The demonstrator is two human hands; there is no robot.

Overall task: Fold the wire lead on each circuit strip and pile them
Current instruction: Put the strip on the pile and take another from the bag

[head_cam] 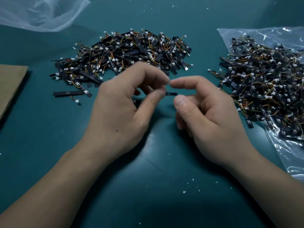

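My left hand (125, 102) pinches one black circuit strip (171, 93) between thumb and fingers above the middle of the teal table; only its short right end shows. My right hand (205, 112) hovers just right of that end, thumb and forefinger apart, holding nothing. Behind my hands lies a big pile of black strips (125, 53) with orange-yellow wire leads and white plugs. A second heap of strips (266, 86) rests on a clear plastic bag at the right. One loose strip (70, 93) lies by itself left of my left hand.
The clear plastic bag (292, 153) stretches along the right edge. A milky plastic bag (41, 14) sits at the back left. A brown cardboard sheet (9, 86) lies at the left edge. Small white crumbs (189, 188) dot the teal table (148, 203) near me.
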